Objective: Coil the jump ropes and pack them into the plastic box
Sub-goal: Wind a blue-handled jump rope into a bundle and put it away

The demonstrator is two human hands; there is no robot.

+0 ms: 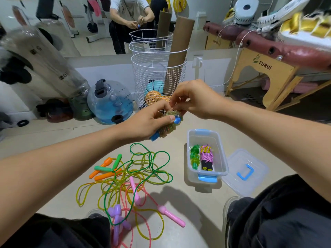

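My left hand (149,120) grips a jump rope with blue handles (167,128), its yellowish cord wound tight around the handles. My right hand (194,98) pinches the cord end at the top of that bundle. Both hands hover above the floor. Below and to the right stands the clear plastic box (223,154) with blue latches, holding a coiled green rope (194,156) and a coiled pink rope (206,157) with black handles. A tangle of loose ropes (141,174) with orange, green, pink and purple handles lies on the floor in front of my knees.
The box lid (245,171) lies flat to the right of the box. A white wire basket (157,77) with cardboard tubes stands behind my hands, a blue water bag (111,102) to its left, a wooden massage table (268,68) at the right. A mirror lines the wall.
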